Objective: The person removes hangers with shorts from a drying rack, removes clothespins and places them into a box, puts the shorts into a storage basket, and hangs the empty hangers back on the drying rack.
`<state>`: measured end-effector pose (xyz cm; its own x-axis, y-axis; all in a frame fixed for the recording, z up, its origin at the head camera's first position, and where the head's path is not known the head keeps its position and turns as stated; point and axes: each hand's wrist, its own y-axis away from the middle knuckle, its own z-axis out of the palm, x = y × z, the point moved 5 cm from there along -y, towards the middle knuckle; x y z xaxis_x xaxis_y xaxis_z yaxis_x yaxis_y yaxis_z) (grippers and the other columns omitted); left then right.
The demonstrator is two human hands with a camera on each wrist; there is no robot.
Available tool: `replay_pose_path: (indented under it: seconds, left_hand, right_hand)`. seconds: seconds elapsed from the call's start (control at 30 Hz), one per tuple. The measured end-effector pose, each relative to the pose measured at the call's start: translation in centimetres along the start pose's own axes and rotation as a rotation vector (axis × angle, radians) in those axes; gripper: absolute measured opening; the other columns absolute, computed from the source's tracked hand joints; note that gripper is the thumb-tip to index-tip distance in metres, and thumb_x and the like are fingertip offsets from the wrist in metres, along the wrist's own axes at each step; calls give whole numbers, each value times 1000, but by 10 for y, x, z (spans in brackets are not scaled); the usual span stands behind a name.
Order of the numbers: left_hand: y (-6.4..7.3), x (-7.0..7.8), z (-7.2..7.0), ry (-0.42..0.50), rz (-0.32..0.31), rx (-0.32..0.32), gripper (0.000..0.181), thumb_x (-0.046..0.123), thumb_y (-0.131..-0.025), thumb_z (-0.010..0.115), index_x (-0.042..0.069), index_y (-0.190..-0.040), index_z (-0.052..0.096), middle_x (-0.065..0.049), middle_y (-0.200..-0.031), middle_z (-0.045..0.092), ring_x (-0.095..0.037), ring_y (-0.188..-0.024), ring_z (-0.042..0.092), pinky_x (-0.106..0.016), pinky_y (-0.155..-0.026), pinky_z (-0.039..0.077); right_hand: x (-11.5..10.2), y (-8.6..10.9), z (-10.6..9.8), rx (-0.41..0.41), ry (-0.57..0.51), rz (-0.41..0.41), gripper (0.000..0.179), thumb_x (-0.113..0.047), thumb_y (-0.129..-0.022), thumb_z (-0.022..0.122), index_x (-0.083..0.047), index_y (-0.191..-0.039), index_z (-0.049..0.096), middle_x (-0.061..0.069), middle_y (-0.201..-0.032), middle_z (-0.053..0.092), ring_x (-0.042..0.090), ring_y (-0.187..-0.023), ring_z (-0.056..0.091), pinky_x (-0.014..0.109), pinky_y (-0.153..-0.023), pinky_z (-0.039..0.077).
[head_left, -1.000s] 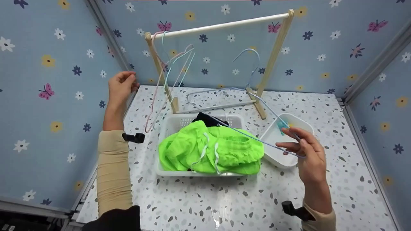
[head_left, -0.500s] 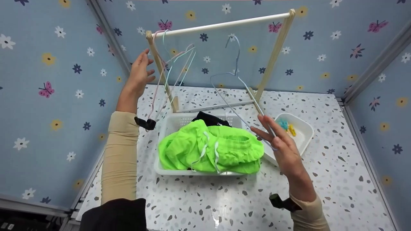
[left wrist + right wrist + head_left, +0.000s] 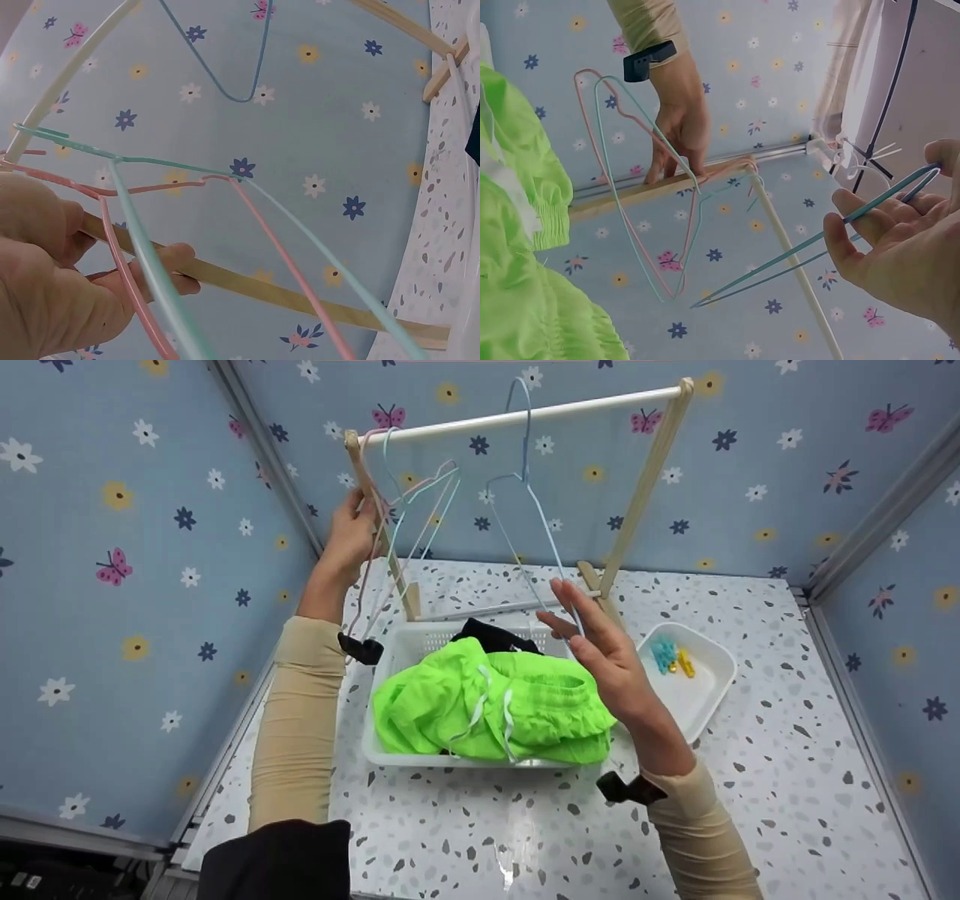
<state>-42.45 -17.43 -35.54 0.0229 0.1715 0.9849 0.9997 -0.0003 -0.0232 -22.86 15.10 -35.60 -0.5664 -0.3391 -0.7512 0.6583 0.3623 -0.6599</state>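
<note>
My left hand (image 3: 352, 536) grips the left wooden post (image 3: 262, 291) of a small clothes rack, thumb and fingers around it in the left wrist view. My right hand (image 3: 611, 660) holds a blue wire hanger (image 3: 551, 536) by one corner, between thumb and fingers. The hanger stands tilted, hook up. Its hook overlaps the rack's white rod (image 3: 600, 406) in the head view; whether they touch I cannot tell. A pink hanger (image 3: 592, 139) and a mint hanger (image 3: 161, 277) hang at the rod's left end, beside my left hand.
Below the rack, a white basket (image 3: 375, 735) holds bright green shorts (image 3: 495, 705) and a black cloth (image 3: 491, 637). To its right, a white tray (image 3: 694, 705) contains teal clips (image 3: 663, 652) and yellow clips (image 3: 685, 661). Patterned walls enclose the speckled table (image 3: 540, 840).
My right hand has moved left and forward, raising the blue hanger's hook to the rod. My left hand has come right from beside the wall and taken hold of the left post.
</note>
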Motion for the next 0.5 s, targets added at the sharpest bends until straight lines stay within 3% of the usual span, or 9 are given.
replay_pose_path:
  seconds: [0.2,0.5]
  left_hand:
    - [-2,-1,0,14,57,-18,48,33,-106,36,24,-153,29,-11,-145,40,-23,-131,39,-46,-105,35]
    - [-1,-10,-2,-28,-9,-48,52,40,-104,36,30,-154,25,-5,-152,33,-22,-134,36,-44,-105,36]
  right_hand:
    - [18,-20,9,-37,7,22,59,-23,-105,46,4,-151,20,20,-157,20,40,-131,41,51,-110,25]
    - [45,-42,22,-96,-12,103,62,-23,-105,47,8,-150,17,23,-156,18,36,-136,36,45,-111,27]
